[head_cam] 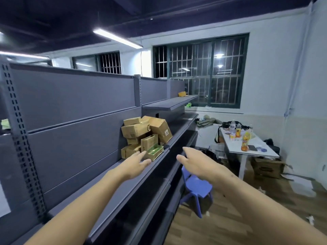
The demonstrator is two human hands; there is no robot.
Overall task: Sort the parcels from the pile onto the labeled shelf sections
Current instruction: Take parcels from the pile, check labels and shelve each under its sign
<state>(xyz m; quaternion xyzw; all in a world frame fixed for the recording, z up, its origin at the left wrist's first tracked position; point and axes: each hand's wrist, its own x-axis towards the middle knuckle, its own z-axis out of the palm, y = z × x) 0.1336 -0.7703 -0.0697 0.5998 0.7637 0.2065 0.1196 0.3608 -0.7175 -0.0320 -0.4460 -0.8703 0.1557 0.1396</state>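
— While both hands are raised, how do the fingers lie?

— On the left hand [136, 160] the fingers [142, 154] are straight and a little spread, holding nothing. Their tips sit at the near bottom corner of the pile of parcels [146, 135], right at a green-fronted box [155, 151]. I cannot tell whether they touch it or hang just short of it.

— And the other?

— The right hand [196, 160] is also loose and empty, fingers straight, thumb apart. It hovers to the right of the pile, out past the front lip of the shelf [141, 181], close to the pile but clear of it.

— Where is the pile itself?

— It stands on that grey shelf, leaning against the back panel: brown cardboard boxes, tilted and jumbled. How many there are is hard to say, since the front ones hide those behind. The print on them is too small to read.

— What lies further out?

— Above and beyond the pile, an upper shelf [168, 103] carries one small box [182, 94], blurred. Below and right of the pile stands a blue chair [196, 188], partly covered by the right forearm. Well to the right of the pile is a white table [235, 147] with an orange bottle [245, 141] and other bottles, and a cardboard box [267, 167] under it. Both forearms are cut off by the bottom edge.
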